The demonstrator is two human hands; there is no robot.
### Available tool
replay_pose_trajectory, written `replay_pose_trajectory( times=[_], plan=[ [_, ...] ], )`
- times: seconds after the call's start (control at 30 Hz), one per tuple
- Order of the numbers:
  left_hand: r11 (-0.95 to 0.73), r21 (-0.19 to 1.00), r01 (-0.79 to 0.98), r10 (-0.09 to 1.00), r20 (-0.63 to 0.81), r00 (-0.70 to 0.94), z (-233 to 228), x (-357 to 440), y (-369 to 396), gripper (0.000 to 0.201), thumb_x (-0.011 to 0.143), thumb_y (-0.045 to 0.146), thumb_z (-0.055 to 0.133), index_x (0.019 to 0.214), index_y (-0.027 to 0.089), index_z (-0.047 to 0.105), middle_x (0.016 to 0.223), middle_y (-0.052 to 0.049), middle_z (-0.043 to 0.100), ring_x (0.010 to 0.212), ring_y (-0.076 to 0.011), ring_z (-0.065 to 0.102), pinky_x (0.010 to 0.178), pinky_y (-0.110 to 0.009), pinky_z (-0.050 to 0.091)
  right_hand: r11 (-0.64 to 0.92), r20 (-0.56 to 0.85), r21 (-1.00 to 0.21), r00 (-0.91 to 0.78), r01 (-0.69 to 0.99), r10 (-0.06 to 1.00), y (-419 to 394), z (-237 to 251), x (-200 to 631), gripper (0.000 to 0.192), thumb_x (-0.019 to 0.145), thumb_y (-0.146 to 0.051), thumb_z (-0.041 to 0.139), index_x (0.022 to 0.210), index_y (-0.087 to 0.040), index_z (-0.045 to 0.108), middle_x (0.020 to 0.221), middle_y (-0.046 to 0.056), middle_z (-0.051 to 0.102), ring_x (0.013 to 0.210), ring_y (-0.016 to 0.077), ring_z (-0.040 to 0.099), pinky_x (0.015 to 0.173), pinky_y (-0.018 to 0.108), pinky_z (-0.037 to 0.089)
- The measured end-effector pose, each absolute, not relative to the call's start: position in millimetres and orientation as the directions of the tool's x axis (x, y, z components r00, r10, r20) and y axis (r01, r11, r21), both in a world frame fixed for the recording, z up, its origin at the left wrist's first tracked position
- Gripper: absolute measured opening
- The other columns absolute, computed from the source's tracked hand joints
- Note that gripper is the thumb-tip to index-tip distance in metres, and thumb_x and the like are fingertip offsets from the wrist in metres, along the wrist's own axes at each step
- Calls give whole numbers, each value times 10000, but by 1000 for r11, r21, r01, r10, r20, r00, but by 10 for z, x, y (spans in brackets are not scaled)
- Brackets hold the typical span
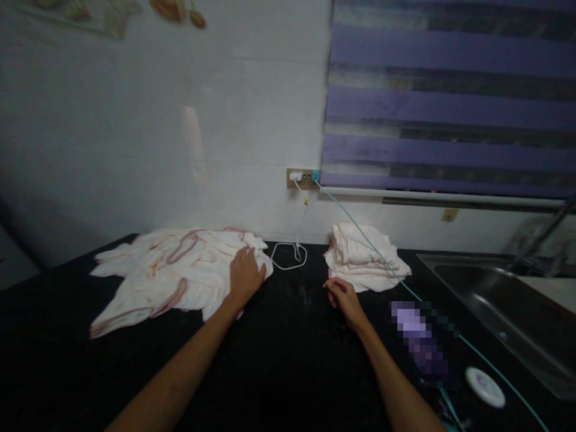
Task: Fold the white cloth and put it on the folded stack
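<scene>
Loose white cloths [202,264] with pinkish-brown edging lie crumpled on the left of the dark counter. My left hand [245,275] rests on their right end, fingers spread over the fabric and not gripping it. To the right is a folded stack of similar white cloths [364,252]. Just before the stack's front left corner is my right hand [342,297], with its fingers curled in and nothing visible in them. Whether its fingertips touch the cloth edge, I cannot tell.
A white cable [288,268] loops on the counter [288,360] below a wall socket [306,178]. A teal cable [351,217] runs over the stack towards a blurred purple object [418,339] and a round white item [485,387]. The metal sink [486,312] is at right.
</scene>
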State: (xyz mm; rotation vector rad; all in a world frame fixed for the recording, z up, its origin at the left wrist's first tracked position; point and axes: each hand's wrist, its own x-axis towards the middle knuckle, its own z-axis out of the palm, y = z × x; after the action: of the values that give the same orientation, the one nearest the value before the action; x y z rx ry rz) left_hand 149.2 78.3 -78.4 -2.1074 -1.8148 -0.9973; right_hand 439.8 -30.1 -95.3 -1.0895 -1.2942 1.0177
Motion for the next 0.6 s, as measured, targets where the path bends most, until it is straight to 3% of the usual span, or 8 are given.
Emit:
replay_pose_trajectory(
  times=[0.07,0.17,0.3,0.6],
  plan=[
    [-65,306,950,839,532,-113,-859,1276,1002,694,904,398,513,1462,-1,407,1542,-363,368,1437,-498,338,1106,-622,339,206,206,-979,21,14,978,-269,-978,4413,394,824,-569,616,870,-179,647,539,-68,491,450,88,414,460,218,277],
    [11,349,937,869,460,-181,-949,1087,1242,657,892,413,500,1372,-35,479,1392,-405,482,1299,-550,463,1003,-670,396,196,196,-981,1,13,981,-230,-1027,4430,390,827,-561,626,887,-177,656,547,-67,499,451,89,421,459,221,266],
    [-30,378,925,878,453,-156,-960,1009,1374,390,891,379,486,1135,101,606,1189,-286,622,1157,-471,571,945,-625,440,185,185,-982,-11,19,983,-210,-1052,4441,374,829,-547,631,895,-180,662,551,-65,510,446,91,428,459,228,261],
    [-268,577,771,695,671,-260,-509,1042,1414,245,1011,429,372,910,235,482,942,-91,590,956,-276,582,872,-404,467,187,185,-977,-28,101,982,-267,-992,4424,344,851,-519,588,895,-187,667,557,-56,515,461,101,442,472,241,272]
  ],
)
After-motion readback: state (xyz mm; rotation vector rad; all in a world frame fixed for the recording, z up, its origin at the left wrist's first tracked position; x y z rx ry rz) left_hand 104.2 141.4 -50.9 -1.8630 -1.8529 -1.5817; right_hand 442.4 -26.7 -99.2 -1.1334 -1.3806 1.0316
